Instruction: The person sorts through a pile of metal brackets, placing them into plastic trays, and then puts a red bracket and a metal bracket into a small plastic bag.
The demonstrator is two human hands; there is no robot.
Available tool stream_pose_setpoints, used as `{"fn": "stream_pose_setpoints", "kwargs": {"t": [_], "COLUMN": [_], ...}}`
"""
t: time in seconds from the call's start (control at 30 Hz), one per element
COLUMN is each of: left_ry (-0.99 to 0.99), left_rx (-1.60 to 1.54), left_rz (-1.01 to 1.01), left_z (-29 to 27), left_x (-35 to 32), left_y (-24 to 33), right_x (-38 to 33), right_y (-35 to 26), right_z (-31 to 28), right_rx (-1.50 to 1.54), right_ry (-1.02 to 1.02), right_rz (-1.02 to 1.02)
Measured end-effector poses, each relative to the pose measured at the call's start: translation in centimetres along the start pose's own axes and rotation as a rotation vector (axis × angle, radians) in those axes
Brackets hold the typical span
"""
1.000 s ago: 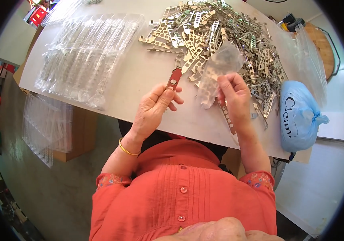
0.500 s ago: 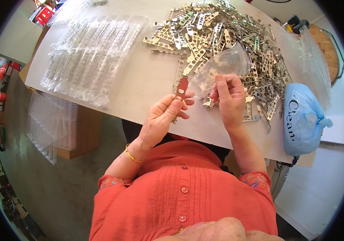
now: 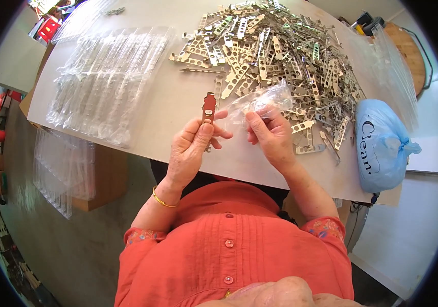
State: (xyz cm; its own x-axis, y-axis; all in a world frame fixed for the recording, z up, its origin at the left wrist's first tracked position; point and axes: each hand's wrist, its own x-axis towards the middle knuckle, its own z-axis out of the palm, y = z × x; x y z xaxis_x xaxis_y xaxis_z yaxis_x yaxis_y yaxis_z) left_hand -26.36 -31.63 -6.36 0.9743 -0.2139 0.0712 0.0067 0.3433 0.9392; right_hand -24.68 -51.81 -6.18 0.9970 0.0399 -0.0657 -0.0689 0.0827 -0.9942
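Pinched between the thumb and fingers of my left hand is a slim metal bracket with holes, held nearly upright; its face looks reddish. My right hand grips a thin clear plastic bag, crumpled above the fingers and reaching toward the left hand. Both hands are over the table's near edge, a short way apart. Just beyond them spreads a large heap of similar silvery metal brackets. The lower end of the held bracket is partly hidden by my left fingers.
Clear plastic trays lie on the left of the white table. More clear trays are below by a cardboard box. At the right edge sits a tied blue plastic bag, with clear plastic sheets beyond it.
My left hand has moved left and turned the bracket more upright. The clear bag in my right hand has crumpled, and that hand has shifted slightly left. The whole view has shifted a little.
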Motion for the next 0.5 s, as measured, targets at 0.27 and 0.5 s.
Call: {"fn": "stream_pose_setpoints", "kwargs": {"t": [0.27,0.5], "left_ry": [0.07,0.13], "left_rx": [0.133,0.189], "left_rz": [0.069,0.078], "left_z": [-0.4,-0.8], "left_x": [0.1,0.5], "left_y": [0.3,0.1], "right_x": [1.5,2.2], "right_y": [-0.4,-1.0], "right_z": [-1.4,-1.4], "right_rx": [0.054,0.288], "right_ry": [0.012,0.105], "right_rz": [0.054,-0.038]}}
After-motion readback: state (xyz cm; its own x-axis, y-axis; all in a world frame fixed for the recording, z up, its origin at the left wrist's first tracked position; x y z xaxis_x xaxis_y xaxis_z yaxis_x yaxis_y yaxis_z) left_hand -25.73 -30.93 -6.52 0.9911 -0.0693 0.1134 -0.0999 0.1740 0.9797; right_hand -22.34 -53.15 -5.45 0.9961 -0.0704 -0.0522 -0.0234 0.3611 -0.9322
